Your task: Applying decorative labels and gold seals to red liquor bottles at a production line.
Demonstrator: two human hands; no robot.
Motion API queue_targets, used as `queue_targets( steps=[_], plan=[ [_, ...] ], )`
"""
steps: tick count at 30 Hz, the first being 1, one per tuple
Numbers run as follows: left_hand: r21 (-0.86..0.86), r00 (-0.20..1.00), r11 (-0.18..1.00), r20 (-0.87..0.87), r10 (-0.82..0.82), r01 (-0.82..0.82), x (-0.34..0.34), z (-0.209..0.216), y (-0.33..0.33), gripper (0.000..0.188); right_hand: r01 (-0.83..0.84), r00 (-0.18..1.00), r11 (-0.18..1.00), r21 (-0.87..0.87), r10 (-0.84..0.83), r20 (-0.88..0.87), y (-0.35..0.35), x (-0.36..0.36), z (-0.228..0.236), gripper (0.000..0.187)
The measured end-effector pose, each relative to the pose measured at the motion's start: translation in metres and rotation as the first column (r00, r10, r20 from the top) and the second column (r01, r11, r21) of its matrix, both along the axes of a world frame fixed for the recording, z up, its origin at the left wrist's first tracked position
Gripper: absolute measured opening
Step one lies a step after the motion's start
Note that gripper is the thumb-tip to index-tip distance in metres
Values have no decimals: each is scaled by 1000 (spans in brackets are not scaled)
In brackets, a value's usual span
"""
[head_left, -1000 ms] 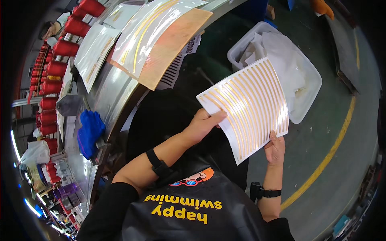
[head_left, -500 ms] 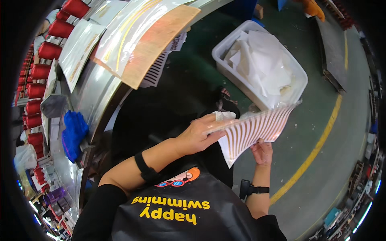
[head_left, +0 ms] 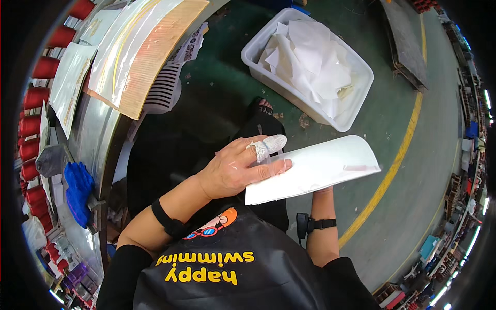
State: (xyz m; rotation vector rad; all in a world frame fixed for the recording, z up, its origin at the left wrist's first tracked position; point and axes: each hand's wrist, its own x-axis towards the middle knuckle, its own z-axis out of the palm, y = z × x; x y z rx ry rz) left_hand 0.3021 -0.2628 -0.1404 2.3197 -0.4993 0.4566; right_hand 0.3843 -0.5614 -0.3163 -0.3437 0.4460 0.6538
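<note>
My left hand point(head_left: 227, 168) grips the left end of a white sheet point(head_left: 325, 163), its thumb lying on top. White tape point(head_left: 269, 146) wraps one of its fingers. The sheet is slightly curved, blank on the upward side, with a small pinkish patch near its right end. A bit of clear film shows beside the thumb. Beneath the sheet's near edge, only a sliver of my right hand point(head_left: 324, 190) shows; its fingers are hidden.
A white plastic tub point(head_left: 305, 106) of crumpled white paper stands on the green floor ahead. At left, a metal table point(head_left: 98, 139) carries printed sheets point(head_left: 155, 51), a blue cloth point(head_left: 78, 194) and red thread cones point(head_left: 36, 103). A dark flat panel point(head_left: 405, 46) lies far right.
The sheet has turned over: its striped printed side faced me before, and its blank white side shows now. My right hand has gone mostly out of sight under it.
</note>
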Motion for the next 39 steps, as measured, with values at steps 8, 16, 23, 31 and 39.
queue_targets(
  steps=[8, 16, 23, 31, 39],
  plan=[
    [-485, 873, 874, -431, -227, -13, -14, 0, 10, 40, -73, 959, 950, -303, 151, 240, -2, 1, 11, 45],
    [-902, 546, 156, -374, -750, -403, -27, -18, 77, 46, -86, 919, 894, -440, 241, 311, -11, 24, 55, 57],
    [-611, 915, -763, 148, -375, -214, -8, -37, 91, 51, -142, 990, 988, 60, 141, 16, -55, 64, 69, 44],
    [-898, 863, -59, -399, -310, -437, 19, -31, 90, 52, -45, 999, 992, 121, 44, 13, -68, 76, 71, 47],
    [-696, 737, 253, -664, 128, -672, 57, -41, 76, 56, -61, 998, 993, 100, 58, 27, -50, 85, 116, 44]
  ],
)
